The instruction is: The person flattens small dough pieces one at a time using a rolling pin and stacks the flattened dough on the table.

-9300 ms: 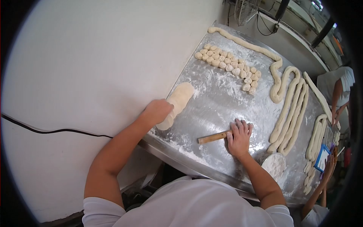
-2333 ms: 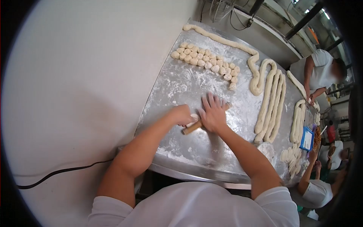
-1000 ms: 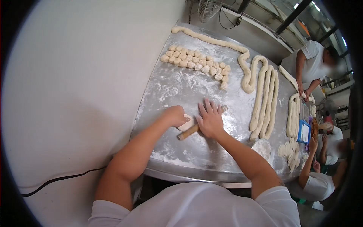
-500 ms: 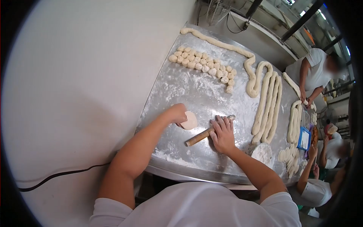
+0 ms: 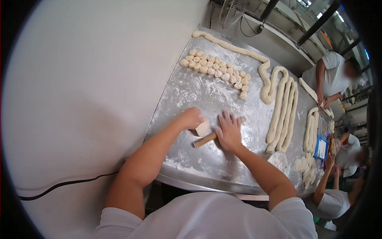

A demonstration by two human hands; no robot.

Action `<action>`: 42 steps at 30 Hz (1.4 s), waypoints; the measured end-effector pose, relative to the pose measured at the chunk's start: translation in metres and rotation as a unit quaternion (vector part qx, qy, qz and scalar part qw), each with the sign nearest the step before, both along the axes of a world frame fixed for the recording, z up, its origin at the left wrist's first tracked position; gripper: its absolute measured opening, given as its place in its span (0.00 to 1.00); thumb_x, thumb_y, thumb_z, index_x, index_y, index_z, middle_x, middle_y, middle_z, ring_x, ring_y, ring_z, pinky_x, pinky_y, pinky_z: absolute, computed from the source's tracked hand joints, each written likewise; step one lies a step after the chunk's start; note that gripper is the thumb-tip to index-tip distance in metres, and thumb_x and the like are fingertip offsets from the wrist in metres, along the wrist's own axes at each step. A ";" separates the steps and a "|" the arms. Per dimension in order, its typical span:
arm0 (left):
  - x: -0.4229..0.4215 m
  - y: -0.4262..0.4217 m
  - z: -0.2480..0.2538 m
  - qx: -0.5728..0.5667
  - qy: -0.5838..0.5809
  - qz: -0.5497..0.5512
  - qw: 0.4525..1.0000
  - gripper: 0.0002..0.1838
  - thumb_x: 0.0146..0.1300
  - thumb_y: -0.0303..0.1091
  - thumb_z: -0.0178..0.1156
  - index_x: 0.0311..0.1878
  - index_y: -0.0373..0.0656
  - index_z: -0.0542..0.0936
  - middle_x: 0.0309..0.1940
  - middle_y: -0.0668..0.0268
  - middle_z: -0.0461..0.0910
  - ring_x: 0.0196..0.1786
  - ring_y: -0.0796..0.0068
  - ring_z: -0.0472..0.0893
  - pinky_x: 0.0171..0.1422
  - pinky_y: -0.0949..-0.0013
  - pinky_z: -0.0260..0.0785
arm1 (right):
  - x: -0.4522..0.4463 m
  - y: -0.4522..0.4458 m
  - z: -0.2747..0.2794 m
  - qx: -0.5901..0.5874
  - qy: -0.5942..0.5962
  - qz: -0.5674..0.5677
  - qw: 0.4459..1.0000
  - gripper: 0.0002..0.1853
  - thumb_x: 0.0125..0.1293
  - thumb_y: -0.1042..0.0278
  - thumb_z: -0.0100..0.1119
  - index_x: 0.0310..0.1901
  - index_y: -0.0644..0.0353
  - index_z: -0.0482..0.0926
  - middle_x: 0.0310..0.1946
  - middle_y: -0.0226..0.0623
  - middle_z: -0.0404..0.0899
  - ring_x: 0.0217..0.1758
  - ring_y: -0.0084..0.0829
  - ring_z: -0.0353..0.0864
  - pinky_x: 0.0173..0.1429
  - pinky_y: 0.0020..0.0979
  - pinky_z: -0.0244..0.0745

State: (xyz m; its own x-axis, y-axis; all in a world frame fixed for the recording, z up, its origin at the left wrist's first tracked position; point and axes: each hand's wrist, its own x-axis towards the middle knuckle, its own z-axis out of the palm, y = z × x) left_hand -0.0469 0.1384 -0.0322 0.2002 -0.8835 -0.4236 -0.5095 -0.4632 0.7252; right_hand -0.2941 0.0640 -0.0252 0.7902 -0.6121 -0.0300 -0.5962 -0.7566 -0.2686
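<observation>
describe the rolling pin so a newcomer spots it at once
On the floury metal table, find the person's right hand. The rolling pin lies under it, one end sticking out near the dough piece at the left hand. Unlike that pale dough, it is brown and stick-straight.

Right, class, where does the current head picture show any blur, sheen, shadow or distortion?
Head view: right hand and rolling pin blurred, likely by motion; head view: pale sheen on the metal table, mixed with flour; head view: soft shadow on the wall; head view: black corners, and a bowed near table edge, probably lens distortion.
</observation>
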 end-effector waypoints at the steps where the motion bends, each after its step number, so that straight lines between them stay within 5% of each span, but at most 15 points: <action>1: 0.003 0.000 0.000 0.019 -0.008 -0.032 0.999 0.16 0.68 0.36 0.74 0.48 0.30 0.91 0.44 0.42 0.92 0.49 0.47 0.93 0.58 0.50 0.84 | -0.025 0.006 0.000 0.004 0.000 0.024 1.000 0.34 0.81 0.48 0.54 0.82 0.59 0.70 0.86 0.56 0.61 0.87 0.62 0.59 0.89 0.69 0.44; 6: 0.005 -0.003 0.020 0.154 0.013 -0.082 0.985 0.17 0.65 0.38 0.74 0.49 0.33 0.92 0.45 0.43 0.92 0.51 0.47 0.93 0.59 0.51 0.84 | 0.004 -0.006 0.002 -0.008 0.022 0.017 1.000 0.36 0.82 0.46 0.52 0.83 0.59 0.69 0.87 0.56 0.60 0.88 0.62 0.58 0.89 0.68 0.44; 12: -0.005 -0.005 0.023 0.053 -0.188 -0.069 0.978 0.22 0.68 0.47 0.73 0.51 0.35 0.92 0.49 0.40 0.91 0.52 0.40 0.90 0.60 0.49 0.83 | 0.111 -0.045 -0.004 -0.027 -0.033 -0.031 0.999 0.41 0.81 0.43 0.52 0.85 0.64 0.62 0.89 0.58 0.55 0.90 0.59 0.56 0.91 0.64 0.45; 18: 0.005 -0.001 0.002 0.003 0.031 -0.029 0.999 0.23 0.67 0.46 0.75 0.52 0.32 0.91 0.45 0.43 0.92 0.49 0.46 0.92 0.57 0.52 0.83 | 0.004 0.001 0.000 0.004 0.007 -0.017 1.000 0.38 0.82 0.45 0.53 0.83 0.61 0.65 0.88 0.56 0.58 0.90 0.60 0.54 0.91 0.66 0.44; 22: 0.016 0.002 0.003 0.053 -0.042 -0.158 0.985 0.25 0.67 0.48 0.75 0.52 0.32 0.91 0.44 0.44 0.92 0.48 0.48 0.92 0.55 0.53 0.82 | -0.053 0.017 0.011 -0.001 0.011 0.045 0.999 0.35 0.82 0.47 0.52 0.83 0.58 0.68 0.86 0.56 0.61 0.89 0.62 0.54 0.90 0.67 0.43; 27: -0.002 -0.004 0.021 0.108 -0.121 -0.135 0.977 0.26 0.70 0.52 0.72 0.53 0.34 0.91 0.47 0.41 0.91 0.49 0.43 0.91 0.56 0.50 0.82 | 0.060 -0.022 0.005 -0.040 0.063 0.010 0.997 0.40 0.82 0.43 0.50 0.86 0.61 0.62 0.88 0.55 0.57 0.91 0.62 0.53 0.91 0.66 0.43; 32: -0.002 -0.003 0.016 0.059 -0.153 -0.062 0.984 0.25 0.70 0.51 0.71 0.54 0.36 0.92 0.48 0.41 0.91 0.52 0.42 0.90 0.59 0.50 0.81 | 0.125 -0.049 -0.014 -0.026 -0.068 -0.012 0.997 0.42 0.81 0.43 0.51 0.87 0.63 0.59 0.89 0.56 0.56 0.91 0.62 0.52 0.91 0.67 0.43; 39: 0.012 0.003 0.009 0.004 0.012 -0.053 0.999 0.20 0.70 0.43 0.73 0.50 0.32 0.91 0.42 0.44 0.92 0.49 0.53 0.92 0.57 0.54 0.82 | -0.045 0.015 0.003 -0.002 -0.002 0.032 0.999 0.37 0.81 0.48 0.55 0.83 0.61 0.68 0.87 0.56 0.58 0.88 0.67 0.56 0.88 0.71 0.43; 42: 0.017 -0.005 0.021 0.131 -0.032 -0.144 0.980 0.21 0.67 0.44 0.74 0.47 0.30 0.92 0.39 0.45 0.92 0.47 0.54 0.93 0.56 0.53 0.83 | -0.030 0.009 -0.001 0.000 0.013 0.034 0.999 0.37 0.81 0.47 0.54 0.83 0.61 0.69 0.88 0.55 0.58 0.88 0.66 0.56 0.88 0.71 0.42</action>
